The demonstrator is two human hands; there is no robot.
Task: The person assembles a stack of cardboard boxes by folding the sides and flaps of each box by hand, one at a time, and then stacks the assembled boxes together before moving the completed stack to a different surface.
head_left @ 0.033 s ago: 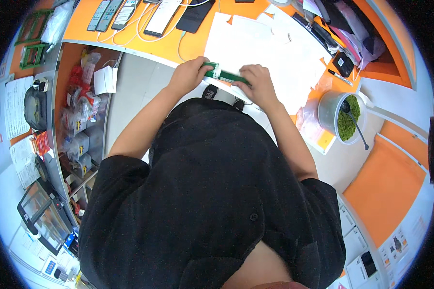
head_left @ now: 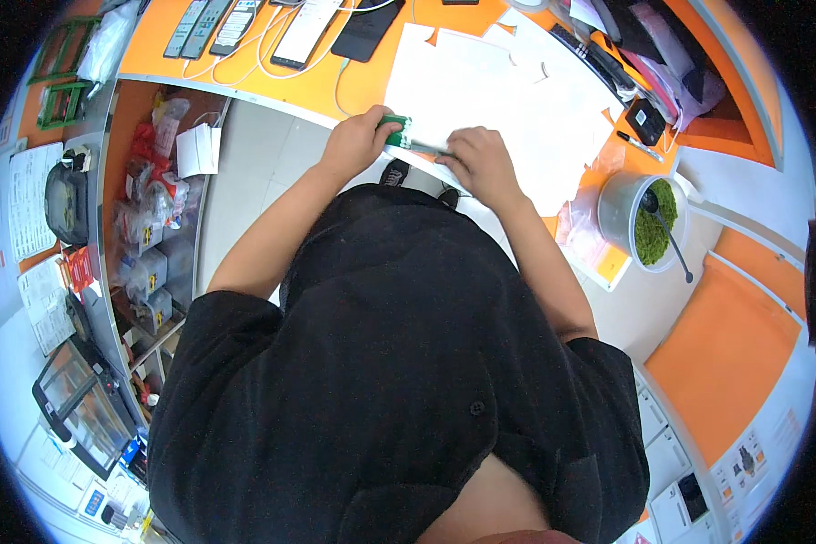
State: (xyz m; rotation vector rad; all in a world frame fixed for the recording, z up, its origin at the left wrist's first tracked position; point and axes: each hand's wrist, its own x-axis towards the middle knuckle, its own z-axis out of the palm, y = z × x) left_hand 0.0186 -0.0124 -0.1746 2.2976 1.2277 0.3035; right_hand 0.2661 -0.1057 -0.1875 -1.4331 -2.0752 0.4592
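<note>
Over the front edge of the orange table, my left hand (head_left: 358, 140) pinches one end of a flat green-and-white strip (head_left: 395, 131); I cannot make out its exact kind. Its right part looks thin and greyish, blurred by motion. At that other end, my right hand (head_left: 482, 165) has its fingers closed, the strip's tip running in among them. Large white paper sheets (head_left: 490, 100) lie on the table just beyond both hands.
Several phones (head_left: 306, 32) with white cables lie at the back left. To the right stands a clear tub (head_left: 618, 213) of green shreds (head_left: 659, 225) with a black spoon (head_left: 669, 231). A marker pen (head_left: 639, 147) lies nearby. An open shelf (head_left: 154, 218) with bags is at left.
The strip's right part has turned from showing a green face to showing a thin greyish edge. My right hand has shifted slightly; my left hand stays in place.
</note>
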